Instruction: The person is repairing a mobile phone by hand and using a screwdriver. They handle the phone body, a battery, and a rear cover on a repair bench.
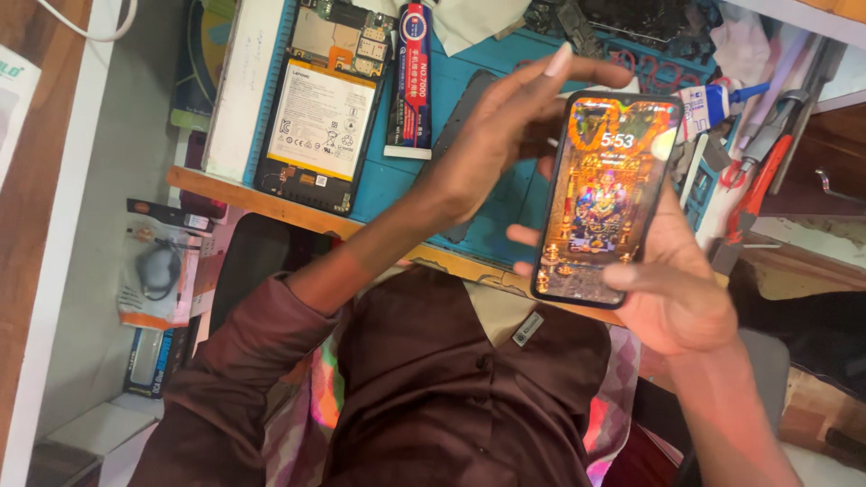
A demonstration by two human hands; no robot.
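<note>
My right hand (pixel 677 293) holds a black smartphone (pixel 606 194) upright from below, its fingers wrapped round the left edge. The screen is lit with a golden, ornate picture. My left hand (pixel 501 135) hovers next to the phone's upper left edge with its fingers spread and one long-nailed finger raised; it grips nothing. Under that hand a dark flat phone part (pixel 465 104) lies on a blue work mat (pixel 397 185). My maroon shirt fills the bottom of the view.
On the mat lie an opened phone with its white battery exposed (pixel 320 108) and a glue tube (pixel 412 77). A second tube with a blue tip (pixel 714 101) and red-handled pliers (pixel 756 185) sit at the right. Packaged accessories (pixel 161 271) lie lower left.
</note>
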